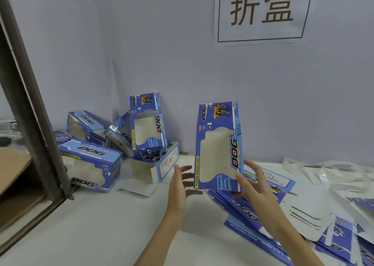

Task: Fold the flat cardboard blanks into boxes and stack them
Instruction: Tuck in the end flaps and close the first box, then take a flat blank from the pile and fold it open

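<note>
The left hand hovers over the white counter with fingers straight and spread, palm turned toward three o'clock, holding nothing and just short of the left edge of the blue printed cardboard box blank with a cut-out window. That blank stands upright at the centre of the view, and the right hand holds it at its lower right corner, thumb on the printed face and fingers seemingly behind it. Judging by its thinness, the blank is light and springy, stiff along the panels but weak around the window, so it would likely buckle if squeezed there; the outer creased edges, pressed from both sides, look the better place to take hold to pop it open. Its glossy print may be a little slippery. Toward nine and ten o'clock, a loose pile of already folded blue boxes lies against the pale wall, one leaning upright box at about eleven. At about four o'clock, a fanned heap of flat blue blanks waits on the counter, below the held blank. Further right lie white plastic inserts, details unclear. A paper sign with two large characters hangs at one o'clock.
</note>
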Demonstrator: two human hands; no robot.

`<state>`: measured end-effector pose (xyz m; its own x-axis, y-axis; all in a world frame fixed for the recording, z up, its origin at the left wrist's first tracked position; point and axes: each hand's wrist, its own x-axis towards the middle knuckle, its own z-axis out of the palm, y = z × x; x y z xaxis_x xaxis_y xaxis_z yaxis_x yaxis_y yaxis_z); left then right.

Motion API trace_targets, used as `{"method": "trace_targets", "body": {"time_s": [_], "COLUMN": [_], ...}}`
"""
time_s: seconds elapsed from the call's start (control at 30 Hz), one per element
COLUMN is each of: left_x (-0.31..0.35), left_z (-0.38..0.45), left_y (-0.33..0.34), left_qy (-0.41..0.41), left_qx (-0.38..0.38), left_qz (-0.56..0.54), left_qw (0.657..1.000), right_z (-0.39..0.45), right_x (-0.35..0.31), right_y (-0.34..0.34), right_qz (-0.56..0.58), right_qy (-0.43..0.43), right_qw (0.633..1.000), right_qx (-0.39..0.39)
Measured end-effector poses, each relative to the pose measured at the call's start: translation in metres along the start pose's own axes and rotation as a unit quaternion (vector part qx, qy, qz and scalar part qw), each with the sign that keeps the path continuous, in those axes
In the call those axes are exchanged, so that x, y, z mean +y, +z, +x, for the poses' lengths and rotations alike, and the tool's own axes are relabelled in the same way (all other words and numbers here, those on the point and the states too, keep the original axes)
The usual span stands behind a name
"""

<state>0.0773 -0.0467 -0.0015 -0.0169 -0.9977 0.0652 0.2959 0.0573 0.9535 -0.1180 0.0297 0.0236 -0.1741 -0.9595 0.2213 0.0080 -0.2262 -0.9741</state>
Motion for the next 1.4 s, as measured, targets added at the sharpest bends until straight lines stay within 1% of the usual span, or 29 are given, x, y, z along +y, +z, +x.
{"method": "trace_targets", "body": {"time_s": [0.1, 0.2, 0.3, 0.37, 0.47, 0.53, 0.67, 0.73, 0.8, 0.87, 0.9, 0.93, 1.0, 1.03, 1.07, 1.1, 1.17, 1.33, 1.4], "left_x": [-0.009, -0.013, -0.008, -0.007, -0.008, -0.005, -0.002, -0.004, -0.009, -0.013, -0.014, -0.014, -0.015, -0.016, -0.015, -0.016, -0.016, -0.016, -0.016], "left_z": [0.003, 0.006, 0.003, 0.004, 0.006, 0.007, 0.005, 0.008, 0.012, 0.015, 0.016, 0.016, 0.016, 0.015, 0.015, 0.014, 0.011, 0.006, 0.004], "left_y": [-0.009, -0.007, -0.001, -0.004, -0.013, -0.018, -0.022, -0.024, -0.027, -0.027, -0.027, -0.026, -0.023, -0.021, -0.02, -0.018, -0.014, -0.008, -0.005], "left_qy": [-0.005, -0.005, -0.021, -0.036, -0.06, -0.072, -0.023, -0.026, -0.048, -0.068, -0.074, -0.08, -0.088, -0.092, -0.094, -0.097, -0.101, -0.109, -0.109], "left_qx": [0.023, 0.018, 0.006, 0.005, 0.019, 0.034, 0.023, 0.026, 0.035, 0.038, 0.041, 0.041, 0.038, 0.035, 0.032, 0.027, 0.019, -0.002, -0.013], "left_qz": [-0.037, -0.063, -0.066, -0.044, -0.031, -0.047, -0.049, -0.066, -0.062, -0.054, -0.051, -0.044, -0.037, -0.035, -0.035, -0.033, -0.031, -0.016, -0.016], "left_qw": [0.999, 0.998, 0.998, 0.998, 0.998, 0.996, 0.998, 0.997, 0.996, 0.995, 0.995, 0.995, 0.995, 0.995, 0.994, 0.994, 0.994, 0.994, 0.994], "right_z": [-0.001, 0.017, 0.064, 0.09, 0.104, 0.102, 0.084, 0.074, 0.065, 0.057, 0.053, 0.05, 0.043, 0.04, 0.037, 0.036, 0.035, 0.033, 0.03], "right_x": [-0.013, -0.031, -0.045, -0.054, -0.057, -0.048, -0.025, -0.014, -0.002, 0.01, 0.018, 0.026, 0.041, 0.046, 0.048, 0.049, 0.051, 0.043, 0.035], "right_y": [0.029, 0.078, 0.143, 0.184, 0.226, 0.231, 0.195, 0.164, 0.129, 0.09, 0.07, 0.052, 0.017, 0.005, -0.003, -0.008, -0.011, -0.002, -0.001], "right_qz": [0.033, 0.04, 0.023, 0.016, -0.034, -0.053, -0.068, -0.102, -0.178, -0.289, -0.362, -0.453, -0.625, -0.665, -0.677, -0.678, -0.697, -0.766, -0.779], "right_qy": [-0.019, -0.016, -0.016, -0.005, 0.016, 0.031, 0.027, 0.008, -0.028, -0.058, -0.055, -0.037, 0.035, 0.076, 0.106, 0.114, 0.079, 0.01, -0.038], "right_qw": [0.999, 0.998, 0.997, 0.996, 0.994, 0.992, 0.991, 0.992, 0.983, 0.956, 0.931, 0.89, 0.78, 0.743, 0.728, 0.726, 0.713, 0.642, 0.626], "right_qx": [-0.007, -0.054, -0.072, -0.086, -0.104, -0.107, -0.11, -0.075, -0.025, -0.001, -0.007, -0.019, -0.024, -0.019, -0.017, -0.014, -0.017, -0.035, -0.021]}}
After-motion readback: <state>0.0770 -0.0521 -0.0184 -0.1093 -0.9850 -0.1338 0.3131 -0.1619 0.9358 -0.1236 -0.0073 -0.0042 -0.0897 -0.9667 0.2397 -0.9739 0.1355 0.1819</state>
